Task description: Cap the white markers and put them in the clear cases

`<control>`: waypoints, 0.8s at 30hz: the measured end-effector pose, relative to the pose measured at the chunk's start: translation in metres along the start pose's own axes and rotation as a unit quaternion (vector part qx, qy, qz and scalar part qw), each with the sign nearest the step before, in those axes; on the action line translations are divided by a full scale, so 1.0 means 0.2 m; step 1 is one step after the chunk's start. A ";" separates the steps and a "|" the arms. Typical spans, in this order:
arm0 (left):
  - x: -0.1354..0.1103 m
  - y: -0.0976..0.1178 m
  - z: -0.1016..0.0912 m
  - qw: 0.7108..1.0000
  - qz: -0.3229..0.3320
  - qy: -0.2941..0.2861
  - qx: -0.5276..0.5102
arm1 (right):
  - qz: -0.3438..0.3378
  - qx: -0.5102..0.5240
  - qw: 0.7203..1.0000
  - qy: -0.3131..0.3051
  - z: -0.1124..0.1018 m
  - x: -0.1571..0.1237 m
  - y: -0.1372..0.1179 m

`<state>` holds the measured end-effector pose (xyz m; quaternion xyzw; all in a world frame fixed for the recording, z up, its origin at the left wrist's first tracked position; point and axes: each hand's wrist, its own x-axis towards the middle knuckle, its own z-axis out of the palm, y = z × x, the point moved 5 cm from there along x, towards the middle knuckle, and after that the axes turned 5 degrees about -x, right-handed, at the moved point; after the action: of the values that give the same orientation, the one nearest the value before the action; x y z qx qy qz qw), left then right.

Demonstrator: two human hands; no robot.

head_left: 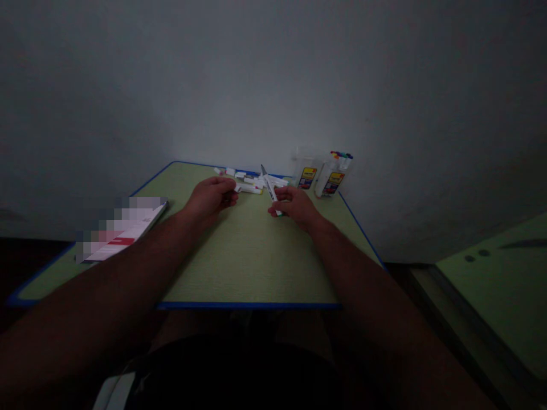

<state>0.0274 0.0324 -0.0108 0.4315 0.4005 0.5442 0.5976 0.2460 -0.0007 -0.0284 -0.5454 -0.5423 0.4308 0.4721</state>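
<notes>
A person seated at a green desk with a blue edge works among loose white markers in dim light, both forearms stretched across the desktop. The right hand pinches a white marker between thumb and fingers, holding it tilted with its dark tip up and away and its green end down near the desktop. The left hand lies curled, knuckles up, its fingertips touching the near end of a scatter of white markers and caps by the far edge of the desk (whether it grips one of them cannot be made out). The held marker stands just right of that scatter, between the two hands. At the far right corner two clear marker packs with yellow labels stand upright side by side against the grey wall, the right one showing coloured caps at its top. A white and red booklet lies at the left edge. A second green desk sits well apart on the right.
</notes>
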 end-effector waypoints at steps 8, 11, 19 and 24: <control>-0.02 0.01 0.01 1.000 -0.006 0.013 0.004 | 0.004 -0.002 1.000 -0.008 0.00 0.00 0.00; -0.01 0.01 0.01 1.000 -0.006 0.009 0.006 | 0.004 -0.001 1.000 -0.015 0.01 -0.01 -0.01; -0.01 0.00 0.00 1.000 -0.008 0.019 -0.001 | 0.010 0.005 1.000 -0.020 0.02 -0.03 -0.03; -0.01 0.01 0.00 1.000 -0.004 0.012 -0.006 | 0.012 0.022 0.999 -0.029 0.02 -0.02 -0.03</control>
<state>0.0276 0.0303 -0.0090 0.4200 0.4064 0.5495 0.5971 0.2414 -0.0055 -0.0241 -0.5287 -0.5395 0.4639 0.4627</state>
